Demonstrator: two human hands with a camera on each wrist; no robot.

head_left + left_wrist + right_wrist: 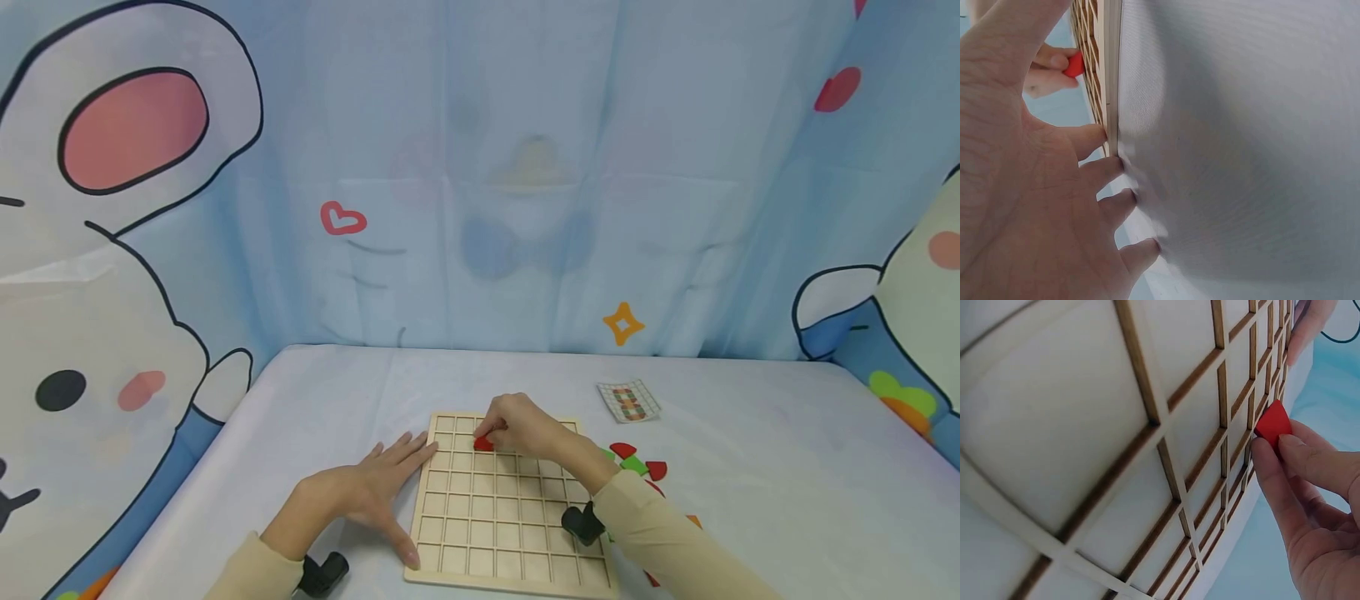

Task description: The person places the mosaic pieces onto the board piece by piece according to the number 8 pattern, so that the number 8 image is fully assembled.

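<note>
A wooden grid board (480, 533) with square cells lies on the white-covered table. Over its far rows, my right hand (521, 425) pinches a red block (1275, 422) between thumb and fingers. In the right wrist view the block has flat faces and one curved side, and its lower corner is right at the grid ribs. My left hand (375, 483) is spread along the board's left side, its thumb and a finger at the edge. The left wrist view shows the fingertips (1117, 165) resting down on the cloth beside the board's side.
Right of the board lie several loose red and green pieces (633, 465), partly hidden by my right forearm. A printed pattern card (630, 402) sits farther back on the table (750, 433). A blue cartoon curtain (525, 292) hangs behind.
</note>
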